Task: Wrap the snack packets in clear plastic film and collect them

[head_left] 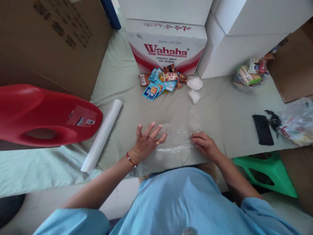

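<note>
A clear plastic bag (177, 135) lies flat and slightly wrinkled on the cloth-covered table in front of me. My left hand (148, 143), with a ring and a red bracelet, is beside the bag's left edge, fingers spread and gripping nothing. On the opposite side, the fingers of my right hand (206, 146) are curled together at the bag's edge and pinch it; the thumb is partly hidden. Beyond the bag sits a pile of small snack packets (158, 83), some blue and some brown. Two white pouches (195, 83) rest at the pile's right.
Left of me lie a plastic roll (104, 135) and a large red jug (49, 119). A Wahaha carton (168, 49) and white boxes (244, 49) stand behind. At right are a bag of snacks (249, 76), a black phone (263, 130) and a green stool (271, 174).
</note>
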Demonstrator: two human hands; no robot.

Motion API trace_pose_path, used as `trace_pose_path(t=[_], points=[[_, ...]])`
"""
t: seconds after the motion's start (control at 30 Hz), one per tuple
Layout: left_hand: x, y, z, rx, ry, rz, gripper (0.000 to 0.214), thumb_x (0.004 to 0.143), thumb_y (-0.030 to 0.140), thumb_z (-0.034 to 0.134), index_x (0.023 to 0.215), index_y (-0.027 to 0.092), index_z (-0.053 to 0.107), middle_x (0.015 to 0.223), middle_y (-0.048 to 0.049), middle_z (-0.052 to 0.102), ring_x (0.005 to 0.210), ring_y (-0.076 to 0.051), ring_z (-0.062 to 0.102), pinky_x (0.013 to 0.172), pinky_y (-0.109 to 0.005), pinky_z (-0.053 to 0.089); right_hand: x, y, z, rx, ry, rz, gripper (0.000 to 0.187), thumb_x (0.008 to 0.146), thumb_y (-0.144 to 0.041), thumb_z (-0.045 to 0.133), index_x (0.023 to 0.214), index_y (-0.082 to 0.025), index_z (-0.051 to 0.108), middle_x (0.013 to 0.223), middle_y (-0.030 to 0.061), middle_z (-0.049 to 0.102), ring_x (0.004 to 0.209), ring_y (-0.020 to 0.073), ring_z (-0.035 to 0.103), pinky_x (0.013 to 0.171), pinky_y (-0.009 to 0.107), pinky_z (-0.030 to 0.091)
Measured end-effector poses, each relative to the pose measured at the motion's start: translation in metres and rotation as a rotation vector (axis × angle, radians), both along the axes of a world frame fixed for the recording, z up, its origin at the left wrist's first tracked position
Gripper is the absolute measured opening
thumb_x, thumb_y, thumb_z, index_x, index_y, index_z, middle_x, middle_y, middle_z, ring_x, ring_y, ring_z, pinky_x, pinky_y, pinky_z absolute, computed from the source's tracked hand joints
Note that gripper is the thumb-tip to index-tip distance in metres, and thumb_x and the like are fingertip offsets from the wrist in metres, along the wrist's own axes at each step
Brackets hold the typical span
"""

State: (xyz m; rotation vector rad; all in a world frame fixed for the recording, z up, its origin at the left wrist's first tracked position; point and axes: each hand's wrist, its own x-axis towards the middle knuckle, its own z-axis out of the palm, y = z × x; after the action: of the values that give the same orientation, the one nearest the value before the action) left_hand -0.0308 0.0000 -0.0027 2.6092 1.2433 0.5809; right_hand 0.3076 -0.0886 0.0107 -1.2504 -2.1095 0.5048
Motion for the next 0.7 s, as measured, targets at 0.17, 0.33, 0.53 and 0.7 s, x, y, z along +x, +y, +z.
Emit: trace_pose_path(t=[0.17, 0.33, 0.53, 0.7], points=[[0.01, 0.016, 0.006, -0.004, 0.067, -0.06, 0.046, 0.098, 0.019, 0.053, 0.136, 0.042, 0.066, 0.158, -0.0019, 0.057, 0.159, -0.029, 0.034, 0.13, -0.068, -0.003, 0.015, -0.003, 0.004, -0.025, -0.002, -0.015, 0.023, 0.101, -0.017, 0.055, 0.11, -0.027, 0.073, 0.114, 0.0086, 0.074, 0.1, 0.0232, 0.068, 0.084, 0.04, 0.059], [0.025, 0.024, 0.015, -0.163, 0.013, 0.211, 0.037, 0.096, 0.028, 0.051, 0.125, 0.021, 0.073, 0.158, -0.0147, 0.054, 0.159, -0.036, 0.031, 0.128, -0.065, 0.021, 0.036, -0.014, 0.003, -0.052, 0.006, -0.043, 0.026, 0.098, -0.015, 0.057, 0.113, -0.028, 0.074, 0.118, 0.0083, 0.074, 0.102, 0.0237, 0.07, 0.084, 0.04, 0.06], [0.039, 0.029, 0.015, -0.196, -0.034, 0.367, 0.039, 0.098, 0.041, 0.053, 0.123, 0.019, 0.073, 0.15, -0.0188, 0.056, 0.156, -0.039, 0.032, 0.125, -0.064, 0.027, 0.039, -0.02, 0.012, -0.117, 0.029, -0.003, 0.024, 0.1, -0.019, 0.059, 0.111, -0.03, 0.076, 0.117, 0.0079, 0.076, 0.099, 0.0231, 0.07, 0.083, 0.041, 0.06], [0.043, 0.019, 0.014, -0.167, 0.019, 0.332, 0.044, 0.096, 0.031, 0.053, 0.135, 0.016, 0.069, 0.16, -0.0217, 0.047, 0.159, -0.041, 0.026, 0.128, -0.068, 0.014, 0.063, -0.026, 0.049, -0.526, 0.088, 0.123, 0.026, 0.1, -0.038, 0.067, 0.123, -0.032, 0.076, 0.139, 0.0101, 0.069, 0.105, 0.0233, 0.073, 0.082, 0.038, 0.063]])
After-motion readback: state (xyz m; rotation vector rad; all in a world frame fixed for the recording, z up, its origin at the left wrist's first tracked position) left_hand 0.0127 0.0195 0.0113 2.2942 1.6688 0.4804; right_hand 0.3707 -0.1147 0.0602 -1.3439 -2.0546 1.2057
